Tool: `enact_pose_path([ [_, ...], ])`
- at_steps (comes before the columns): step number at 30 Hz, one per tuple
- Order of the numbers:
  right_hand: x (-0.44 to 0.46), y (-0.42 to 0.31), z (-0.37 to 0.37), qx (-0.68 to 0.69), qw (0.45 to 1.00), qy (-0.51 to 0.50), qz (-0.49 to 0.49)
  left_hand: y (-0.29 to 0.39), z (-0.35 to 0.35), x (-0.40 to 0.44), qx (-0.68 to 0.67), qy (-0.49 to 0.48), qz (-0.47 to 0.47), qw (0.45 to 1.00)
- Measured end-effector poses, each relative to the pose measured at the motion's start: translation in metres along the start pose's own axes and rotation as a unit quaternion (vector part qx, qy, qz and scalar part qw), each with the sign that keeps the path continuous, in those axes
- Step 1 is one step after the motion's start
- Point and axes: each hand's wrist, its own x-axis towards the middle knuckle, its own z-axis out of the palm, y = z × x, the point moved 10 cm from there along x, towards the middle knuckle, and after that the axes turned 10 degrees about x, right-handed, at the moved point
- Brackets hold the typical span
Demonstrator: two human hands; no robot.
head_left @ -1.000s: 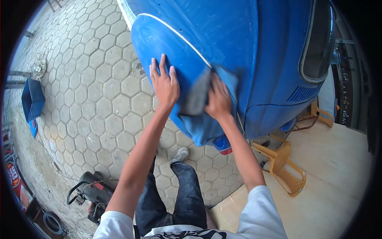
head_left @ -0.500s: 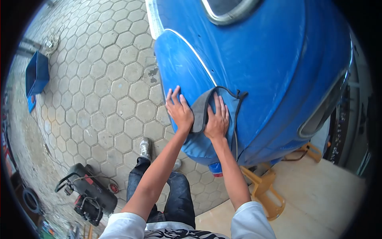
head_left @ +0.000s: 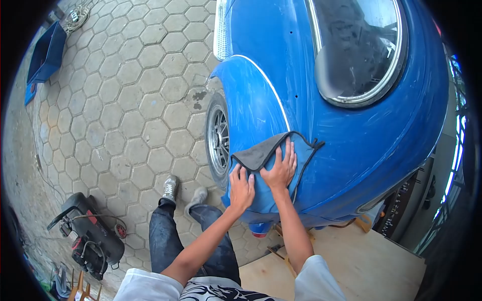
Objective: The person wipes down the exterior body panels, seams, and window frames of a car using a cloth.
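A cloth with a blue face, a grey folded-over flap and a dark edging lies over the rear fender of a blue car. My right hand presses flat on the blue part of the cloth, fingers stretched upward and thumb out to the side. Just left of it, my left hand rests at the lower edge of the grey flap with its fingers apart and a little bent. Its fingertips touch the flap's edge. A loose dark cord hangs from the cloth's right corner.
Below the fender are a wheel and a red-and-blue tail lamp. A black air compressor stands on the hexagonal paving at left. A blue bin lies farther off. A pale board covers the ground at lower right.
My left hand has come off the bare fender and down to the cloth's flap. The flap now spreads farther left. The view has shifted, bringing the wheel and rear window into sight.
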Motion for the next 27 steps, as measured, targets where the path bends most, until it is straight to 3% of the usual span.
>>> enact_pose_path([
  [2, 0.003, 0.000, 0.002, -0.006, 1.000, -0.010, 0.008, 0.006, -0.001, 0.015, 0.009, 0.017, -0.010, 1.000],
  [6, 0.000, 0.003, 0.003, -0.007, 0.999, -0.028, 0.019, -0.007, 0.007, 0.034, -0.019, -0.042, -0.095, 0.994],
  [11, 0.016, -0.003, 0.005, 0.012, 0.998, -0.054, -0.008, -0.010, 0.002, 0.053, 0.024, 0.004, -0.082, 0.996],
  [17, 0.115, -0.038, 0.015, 0.045, 0.997, -0.047, -0.038, -0.017, 0.008, 0.156, 0.050, 0.015, -0.070, 0.996],
  [18, 0.117, -0.038, 0.020, 0.046, 0.997, -0.046, -0.034, -0.022, 0.009, 0.163, 0.043, -0.013, -0.126, 0.991],
  [21, 0.105, -0.032, 0.017, 0.032, 0.999, -0.028, -0.003, -0.009, -0.002, 0.153, 0.041, 0.009, -0.092, 0.995],
  [25, 0.037, -0.017, 0.001, -0.007, 0.999, -0.025, 0.027, 0.002, 0.004, 0.080, 0.061, -0.034, -0.046, 0.996],
  [27, 0.037, -0.015, -0.004, -0.009, 0.999, -0.024, 0.026, -0.007, 0.016, 0.063, 0.036, -0.054, -0.095, 0.993],
])
